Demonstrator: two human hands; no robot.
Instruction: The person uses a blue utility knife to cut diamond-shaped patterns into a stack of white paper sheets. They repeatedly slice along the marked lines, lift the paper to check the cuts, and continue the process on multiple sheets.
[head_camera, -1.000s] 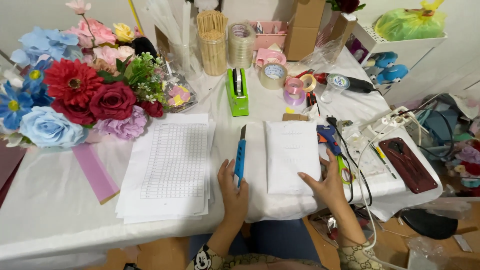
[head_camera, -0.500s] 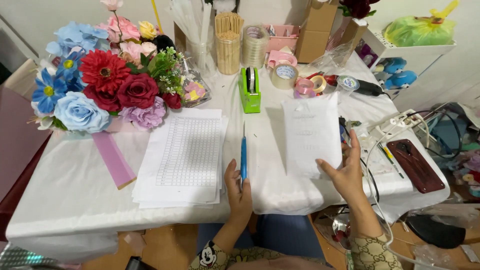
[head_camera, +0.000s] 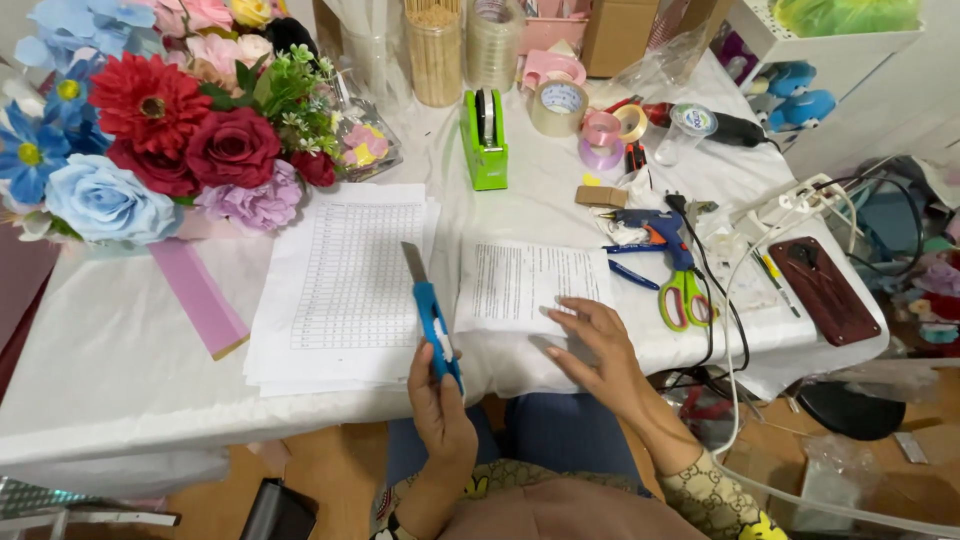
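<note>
My left hand (head_camera: 440, 400) grips a blue utility knife (head_camera: 432, 315), its blade out and pointing away from me over the edge of a stack of printed sheets (head_camera: 345, 280). My right hand (head_camera: 598, 345) lies flat, fingers spread, on the near right corner of a folded printed paper (head_camera: 525, 285) that rests on the white tablecloth (head_camera: 130, 360) just right of the knife.
A bouquet of artificial flowers (head_camera: 150, 120) fills the far left, with a pink strip (head_camera: 198, 295) beside it. A green tape dispenser (head_camera: 485, 140), tape rolls (head_camera: 560, 105), a blue glue gun (head_camera: 650, 225), green-handled scissors (head_camera: 683, 298), a power strip (head_camera: 800, 195) and a dark red phone (head_camera: 825, 290) crowd the right.
The folded paper has come down from the air onto the table, with my right hand now pressing it flat. The knife has tilted in my left hand, and the view has moved closer.
</note>
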